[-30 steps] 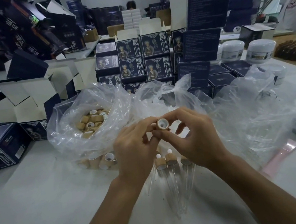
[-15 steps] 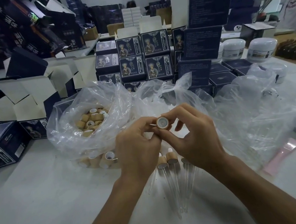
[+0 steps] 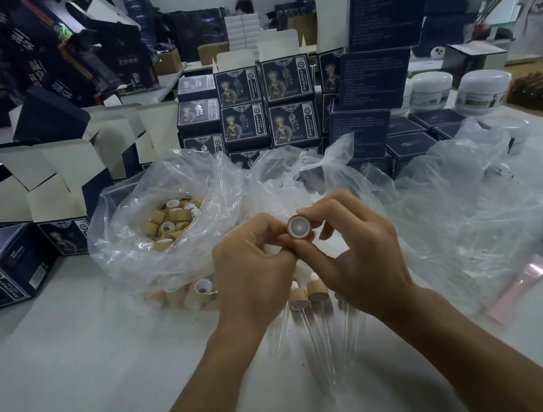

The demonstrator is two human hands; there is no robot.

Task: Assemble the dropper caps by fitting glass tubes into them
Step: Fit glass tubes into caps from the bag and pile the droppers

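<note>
My right hand (image 3: 349, 257) and left hand (image 3: 255, 277) pinch one dropper cap (image 3: 298, 226) in curled fingers; finished droppers (image 3: 311, 307) lie at six o'clock on the worktop (image 3: 79, 386).

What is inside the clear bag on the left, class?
The bag holds loose wooden caps, many showing white inner liners. More caps press against its lower front wall. Crumpled plastic hides how deep the pile goes, and no glass tubes show inside.

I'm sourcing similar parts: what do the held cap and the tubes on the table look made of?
Cap: tan matte collar, probably bamboo or wood, with a pale liner, likely plastic. Tubes: clear and glossy, tapering to thin tips, seemingly glass.
</note>
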